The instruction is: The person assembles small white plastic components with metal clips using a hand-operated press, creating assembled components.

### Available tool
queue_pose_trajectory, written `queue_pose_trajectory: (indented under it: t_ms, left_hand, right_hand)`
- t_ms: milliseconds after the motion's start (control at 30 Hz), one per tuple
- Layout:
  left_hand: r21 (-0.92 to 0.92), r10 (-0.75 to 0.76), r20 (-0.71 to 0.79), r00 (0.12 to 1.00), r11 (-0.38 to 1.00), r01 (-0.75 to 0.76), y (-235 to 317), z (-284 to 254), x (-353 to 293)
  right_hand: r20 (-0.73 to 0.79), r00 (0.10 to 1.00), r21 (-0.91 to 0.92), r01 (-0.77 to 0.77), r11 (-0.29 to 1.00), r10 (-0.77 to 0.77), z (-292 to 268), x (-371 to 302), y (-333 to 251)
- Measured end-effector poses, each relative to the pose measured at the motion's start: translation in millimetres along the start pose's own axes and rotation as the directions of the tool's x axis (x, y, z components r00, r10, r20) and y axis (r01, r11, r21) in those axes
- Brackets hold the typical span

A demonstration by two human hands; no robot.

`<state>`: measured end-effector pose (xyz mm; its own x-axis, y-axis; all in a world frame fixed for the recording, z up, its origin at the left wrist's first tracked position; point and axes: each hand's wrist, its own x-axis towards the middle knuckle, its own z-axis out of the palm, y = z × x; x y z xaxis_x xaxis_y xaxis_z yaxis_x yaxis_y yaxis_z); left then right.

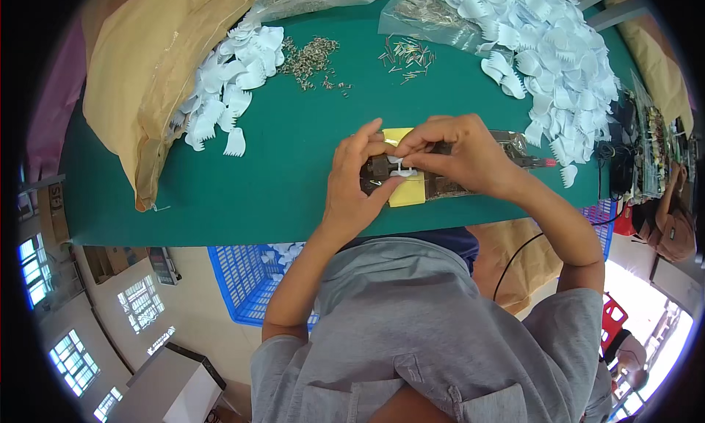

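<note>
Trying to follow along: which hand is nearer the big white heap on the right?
Right. The right hand is left of the white heap, lower in view; the left hand is farther left.

Tabletop (286, 181): plain green. Plastic pieces (565, 78) in both piles: white. Small held part (402, 170): white. Block (408, 194): bright yellow. Holder (448, 187): dark brown. Handle tip (550, 162): red. Springs (310, 60): brownish bronze. Pins (411, 54): mixed silver, gold. Paper sack (161, 63): tan. Basket (236, 272): blue, grid-patterned sides. Shirt (433, 305): plain grey. Chair (612, 315): red.
</note>
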<state>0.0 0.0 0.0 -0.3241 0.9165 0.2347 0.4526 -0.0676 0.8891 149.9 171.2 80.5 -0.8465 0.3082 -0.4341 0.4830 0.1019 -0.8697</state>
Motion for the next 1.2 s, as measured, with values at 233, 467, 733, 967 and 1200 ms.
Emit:
queue_pose_trajectory:
  t_ms: [233, 467, 733, 967, 1200]
  left_hand:
    - [-0.040, 0.004, 0.001, 1.000, 0.999, -0.004, 1, 0, 2]
    - [-0.036, -0.004, -0.025, 1.000, 0.999, 0.003, 6, 2, 7]
    - [0.056, 0.073, -0.011, 0.997, 0.996, -0.072, 0, 0, 5]
    - [0.082, 0.104, -0.020, 0.994, 0.991, -0.102, 2, 2, 9]
    - [0.041, 0.106, -0.029, 0.994, 0.994, -0.105, 0, 3, 8]
  right_hand:
    - [-0.130, 0.676, -0.652, 0.493, 0.576, -0.725, 16, -21, 16]
    - [-0.124, 0.619, -0.761, 0.442, 0.474, -0.776, 28, -16, 27]
    - [-0.371, 0.837, -0.413, 0.240, 0.879, -0.403, -22, 6, 16]
    - [-0.214, 0.843, -0.606, 0.283, 0.744, -0.494, -55, 73, 24]
    - [0.065, 0.783, -0.892, 0.324, 0.316, -0.619, -58, 92, 30]
